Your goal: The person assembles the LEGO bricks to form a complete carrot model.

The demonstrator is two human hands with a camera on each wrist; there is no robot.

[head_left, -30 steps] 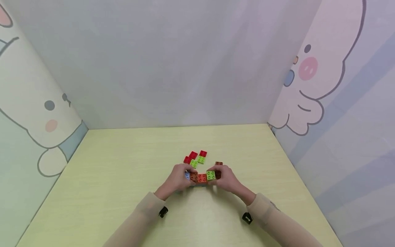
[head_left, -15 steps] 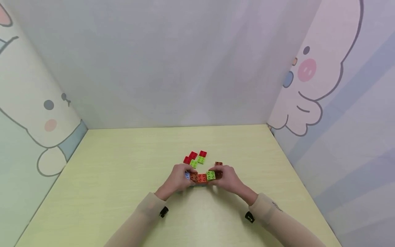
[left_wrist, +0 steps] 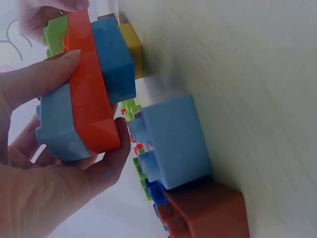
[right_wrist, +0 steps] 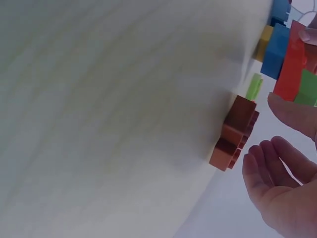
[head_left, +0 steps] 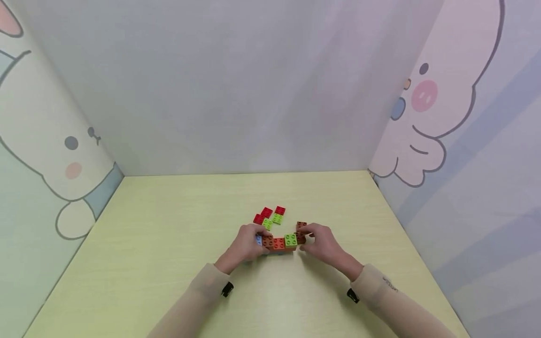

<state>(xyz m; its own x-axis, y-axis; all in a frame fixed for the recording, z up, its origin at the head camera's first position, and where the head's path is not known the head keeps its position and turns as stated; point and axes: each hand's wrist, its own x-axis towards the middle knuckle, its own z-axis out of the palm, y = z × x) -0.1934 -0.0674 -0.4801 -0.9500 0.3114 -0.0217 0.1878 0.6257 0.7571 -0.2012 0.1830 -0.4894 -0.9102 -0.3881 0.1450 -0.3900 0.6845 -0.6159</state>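
Observation:
My left hand (head_left: 249, 242) grips a built stack of bricks, thumb on one side and fingers on the other. In the left wrist view a long red brick (left_wrist: 89, 84) carries a light blue brick (left_wrist: 62, 121) and a lime green brick (left_wrist: 57, 32). A blue brick (left_wrist: 114, 59) and a yellow brick (left_wrist: 132, 49) are stacked under it. Brown and orange-red bricks (head_left: 278, 243) show in the top row from the head view. My right hand (head_left: 323, 244) holds nothing, its fingers loosely bent just right of the stack. Brown bricks (right_wrist: 240, 119) lie close to its fingertips.
Several thin red plates (head_left: 266, 212) and lime plates (head_left: 277, 218) lie behind the stack. Another light blue brick (left_wrist: 178, 141) and a reddish-brown brick (left_wrist: 213, 208) stand on the table by my left hand. Cartoon-printed walls enclose the table (head_left: 190, 206).
My right hand has let go of the stack's lime green end and drawn off to the right, uncovering more of the brown bricks. The left hand keeps its grip.

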